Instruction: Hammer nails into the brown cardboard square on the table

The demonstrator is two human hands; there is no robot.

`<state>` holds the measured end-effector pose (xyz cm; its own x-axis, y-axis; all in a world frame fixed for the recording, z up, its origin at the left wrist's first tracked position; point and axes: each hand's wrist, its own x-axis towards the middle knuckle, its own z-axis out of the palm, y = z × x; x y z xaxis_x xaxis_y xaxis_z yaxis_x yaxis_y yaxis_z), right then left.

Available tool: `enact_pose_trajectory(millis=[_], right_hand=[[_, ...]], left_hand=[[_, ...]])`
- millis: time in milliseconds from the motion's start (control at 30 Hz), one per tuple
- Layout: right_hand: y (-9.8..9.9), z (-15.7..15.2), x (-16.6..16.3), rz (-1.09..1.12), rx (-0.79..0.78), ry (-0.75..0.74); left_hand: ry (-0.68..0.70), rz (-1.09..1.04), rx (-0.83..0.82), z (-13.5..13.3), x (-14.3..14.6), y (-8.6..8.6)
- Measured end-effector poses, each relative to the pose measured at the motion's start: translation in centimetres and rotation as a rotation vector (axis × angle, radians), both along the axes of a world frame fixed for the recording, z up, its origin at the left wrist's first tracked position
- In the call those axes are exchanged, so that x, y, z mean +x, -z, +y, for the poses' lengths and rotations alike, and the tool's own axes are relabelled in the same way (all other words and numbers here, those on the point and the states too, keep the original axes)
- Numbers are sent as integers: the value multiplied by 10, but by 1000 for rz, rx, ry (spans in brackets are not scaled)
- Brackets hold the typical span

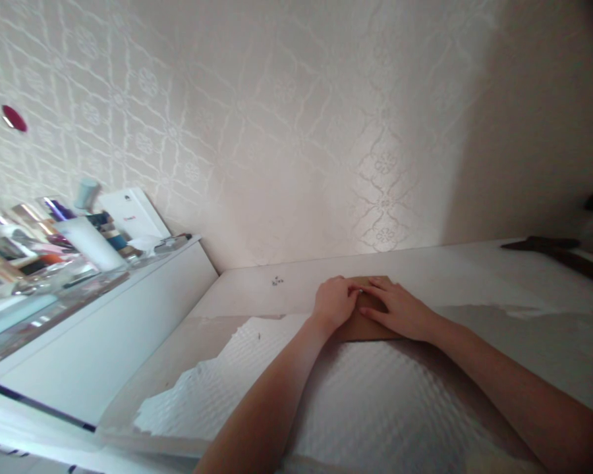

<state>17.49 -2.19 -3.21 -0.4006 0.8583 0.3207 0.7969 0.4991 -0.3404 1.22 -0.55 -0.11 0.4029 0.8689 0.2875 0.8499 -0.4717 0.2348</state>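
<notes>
Both my hands rest on a flat brown cardboard piece (pixel 363 324) that lies on a white table (pixel 257 283) near the wall. My left hand (pixel 333 303) is curled with its fingers closed, pressing on the piece's left part. My right hand (pixel 400 309) lies flat on the cardboard with fingers stretched towards the left hand. The fingertips of both hands meet near the piece's far edge. What the left fingers pinch, if anything, is hidden.
A white textured sheet (pixel 356 401) covers the near part of the table under my forearms. A white shelf (pixel 103 289) at left carries several tubes and bottles (pixel 86 240). A patterned wall (pixel 296 131) stands behind. A dark object (pixel 558 247) lies at far right.
</notes>
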Motion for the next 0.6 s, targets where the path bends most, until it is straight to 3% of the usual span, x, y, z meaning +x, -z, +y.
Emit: enact_pose_trajectory(millis=[333,600], right_hand=[[-2,0,1,-32,0,7],[1,2,1,-47,-9,31]], left_hand=[[-99,-119,-12,4,-3,-3],[-476,-157,77,25,-42,-5]])
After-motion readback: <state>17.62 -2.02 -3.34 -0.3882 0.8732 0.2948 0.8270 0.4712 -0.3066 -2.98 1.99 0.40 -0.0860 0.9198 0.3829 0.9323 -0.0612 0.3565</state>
